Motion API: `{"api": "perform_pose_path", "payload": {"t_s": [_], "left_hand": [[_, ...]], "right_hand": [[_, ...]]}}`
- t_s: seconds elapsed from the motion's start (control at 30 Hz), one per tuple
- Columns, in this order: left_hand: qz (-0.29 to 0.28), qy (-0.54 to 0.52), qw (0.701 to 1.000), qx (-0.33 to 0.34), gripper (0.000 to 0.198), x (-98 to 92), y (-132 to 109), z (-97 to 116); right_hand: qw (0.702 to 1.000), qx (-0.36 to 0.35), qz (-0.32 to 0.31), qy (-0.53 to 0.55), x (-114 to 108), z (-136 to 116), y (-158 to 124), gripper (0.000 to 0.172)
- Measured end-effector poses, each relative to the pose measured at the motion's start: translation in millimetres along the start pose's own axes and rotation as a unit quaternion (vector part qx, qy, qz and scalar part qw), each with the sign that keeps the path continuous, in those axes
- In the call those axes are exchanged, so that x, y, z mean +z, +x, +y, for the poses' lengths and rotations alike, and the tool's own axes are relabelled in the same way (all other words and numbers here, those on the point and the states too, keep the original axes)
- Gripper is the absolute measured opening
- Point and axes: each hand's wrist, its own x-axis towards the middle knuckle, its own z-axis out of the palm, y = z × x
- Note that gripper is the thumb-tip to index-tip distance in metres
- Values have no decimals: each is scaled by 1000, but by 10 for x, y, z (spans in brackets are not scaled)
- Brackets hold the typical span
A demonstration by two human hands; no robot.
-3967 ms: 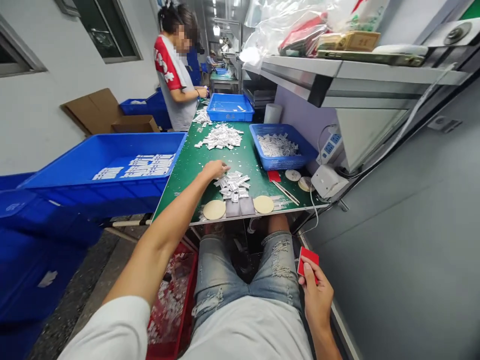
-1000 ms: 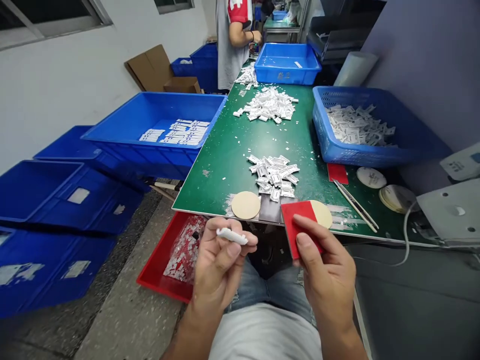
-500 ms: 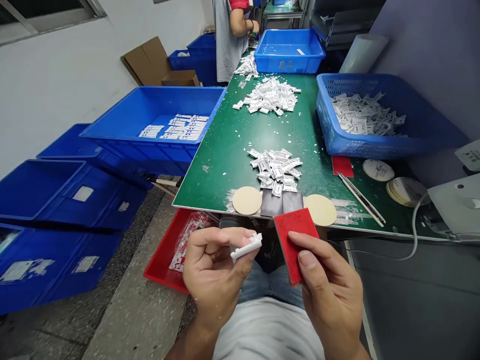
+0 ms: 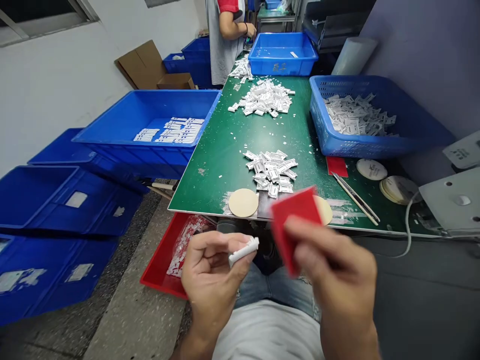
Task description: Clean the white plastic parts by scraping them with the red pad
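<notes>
My left hand (image 4: 210, 275) is closed around a small white plastic part (image 4: 243, 250), pinched between thumb and fingers over my lap. My right hand (image 4: 333, 272), smeared by motion, grips a red rectangular pad (image 4: 294, 220) held up just right of the part. Beyond them, a small heap of the same white parts (image 4: 270, 172) lies on the green table (image 4: 225, 150) near its front edge. Two tan round discs (image 4: 243, 202) sit at that edge.
A blue basket of white parts (image 4: 375, 145) stands at the right, another heap (image 4: 264, 100) farther back, a blue bin (image 4: 150, 130) with flat white pieces on the left. A red tray (image 4: 165, 265) lies on the floor. Another person (image 4: 225, 35) stands at the far end.
Four seconds ago my left hand reached to the heap on the table. It now holds a white part near my lap, and my right hand has brought the red pad up beside it, still moving.
</notes>
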Motion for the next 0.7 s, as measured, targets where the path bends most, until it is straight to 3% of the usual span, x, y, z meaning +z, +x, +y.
{"api": "perform_pose_path", "payload": {"t_s": [0.07,0.17,0.2,0.23,0.4,0.7], "left_hand": [[-63,-90,987,-115,42,-43,55,1],[-122,-231,922,-286,41,-80,119,3],[-125,-256,904,-318,40,-83,130,-2],[-126,-272,893,-335,40,-83,136,-11],[-159,-293,886,-322,35,-73,141,-88],[-186,-310,885,-292,26,-83,153,-169]], "right_hand": [[999,4,-32,13,20,78,6,19],[992,61,112,-3,25,210,-16,21],[986,75,146,1,19,244,-35,20],[986,82,143,6,10,269,-62,19],[997,70,39,-4,-38,299,-240,19],[998,52,7,19,-95,271,-297,19]]}}
